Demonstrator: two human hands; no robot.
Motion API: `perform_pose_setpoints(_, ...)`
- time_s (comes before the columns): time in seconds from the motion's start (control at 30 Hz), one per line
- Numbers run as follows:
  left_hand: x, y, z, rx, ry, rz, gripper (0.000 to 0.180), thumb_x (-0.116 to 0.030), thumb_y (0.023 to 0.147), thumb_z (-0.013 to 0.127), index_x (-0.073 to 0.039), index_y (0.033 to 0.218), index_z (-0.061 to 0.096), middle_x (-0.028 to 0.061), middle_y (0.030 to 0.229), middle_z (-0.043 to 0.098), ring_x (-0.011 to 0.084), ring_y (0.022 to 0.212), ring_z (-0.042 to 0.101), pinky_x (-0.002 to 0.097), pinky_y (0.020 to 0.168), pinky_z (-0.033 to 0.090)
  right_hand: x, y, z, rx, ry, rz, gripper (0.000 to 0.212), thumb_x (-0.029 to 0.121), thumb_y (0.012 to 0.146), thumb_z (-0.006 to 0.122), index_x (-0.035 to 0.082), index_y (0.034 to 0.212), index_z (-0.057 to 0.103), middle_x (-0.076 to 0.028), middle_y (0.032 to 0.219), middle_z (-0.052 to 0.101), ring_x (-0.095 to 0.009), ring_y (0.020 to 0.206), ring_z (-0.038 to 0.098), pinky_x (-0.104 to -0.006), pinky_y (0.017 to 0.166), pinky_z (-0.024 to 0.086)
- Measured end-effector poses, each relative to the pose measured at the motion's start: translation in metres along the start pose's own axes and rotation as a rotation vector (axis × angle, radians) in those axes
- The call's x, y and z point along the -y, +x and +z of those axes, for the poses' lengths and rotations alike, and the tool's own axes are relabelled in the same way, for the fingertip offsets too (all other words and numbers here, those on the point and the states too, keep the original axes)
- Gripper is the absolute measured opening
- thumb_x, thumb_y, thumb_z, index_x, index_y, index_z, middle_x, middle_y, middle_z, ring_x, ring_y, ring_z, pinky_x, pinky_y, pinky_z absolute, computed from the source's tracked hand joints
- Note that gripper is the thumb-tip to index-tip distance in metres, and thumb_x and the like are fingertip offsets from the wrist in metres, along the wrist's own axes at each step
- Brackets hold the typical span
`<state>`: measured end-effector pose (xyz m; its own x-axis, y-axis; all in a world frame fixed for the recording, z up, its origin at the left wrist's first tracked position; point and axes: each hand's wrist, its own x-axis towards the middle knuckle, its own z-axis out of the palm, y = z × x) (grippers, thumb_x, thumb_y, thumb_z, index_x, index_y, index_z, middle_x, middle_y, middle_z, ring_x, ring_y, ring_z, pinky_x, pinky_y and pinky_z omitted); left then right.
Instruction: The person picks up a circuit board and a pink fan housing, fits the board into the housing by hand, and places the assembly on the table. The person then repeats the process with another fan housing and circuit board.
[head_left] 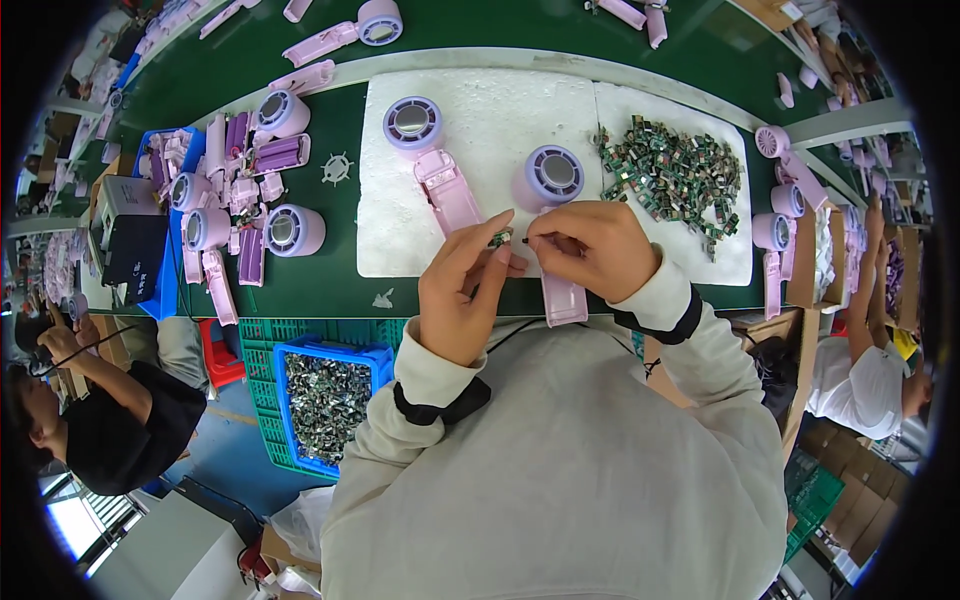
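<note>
My left hand (460, 295) pinches a small green circuit board (501, 237) between thumb and fingertips, above the front edge of a white foam board (480, 95). Close beside it, my right hand (598, 252) has its thumb and forefinger pressed together on a tiny dark thing that I cannot make out. Beneath my right hand lies a lilac handheld fan (553, 172); its pink handle (565, 303) pokes out toward me, the middle hidden. A second fan (412, 122), its pink handle opened up, rests farther left on the foam.
Loose circuit boards (675, 180) are heaped at the foam's right. Fan heads and purple housings (240, 190) crowd the green table's left, beside a blue bin (160, 290). Below stands a blue crate (325, 400) of small parts. Other people (130, 420) work at both sides.
</note>
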<state>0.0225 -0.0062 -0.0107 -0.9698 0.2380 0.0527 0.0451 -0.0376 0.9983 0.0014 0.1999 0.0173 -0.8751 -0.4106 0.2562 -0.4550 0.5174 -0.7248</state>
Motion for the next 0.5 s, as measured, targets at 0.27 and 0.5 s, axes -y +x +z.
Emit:
perform_pose_setpoints(0.27, 0.0019, -0.0016, -0.0023, 0.087, -0.060, -0.014, 0.034, 0.004, 0.102, 0.054, 0.001, 0.135, 0.060, 0.0122, 0.111, 0.067, 0.0191, 0.095, 0.072, 0.0276, 0.081, 0.059, 0.0038, 0.0008, 0.0014, -0.050, 0.034, -0.016, 0.013, 0.005, 0.080, 0.073, 0.003, 0.092, 0.070, -0.007, 0.069, 0.061, -0.020, 0.057, 0.057, -0.0314, 0.053, 0.046)
perform_pose_setpoints(0.5, 0.0051, -0.0050, 0.0000, 0.064, -0.237, -0.079, 0.032, 0.001, 0.102, 0.056, 0.002, 0.134, 0.060, 0.0164, 0.128, 0.067, 0.0225, 0.109, 0.070, 0.0323, 0.091, 0.060, 0.0044, -0.0010, 0.0009, -0.040, 0.024, -0.041, 0.012, 0.005, 0.079, 0.073, 0.003, 0.090, 0.069, -0.006, 0.067, 0.058, -0.019, 0.055, 0.056, -0.0318, 0.051, 0.043)
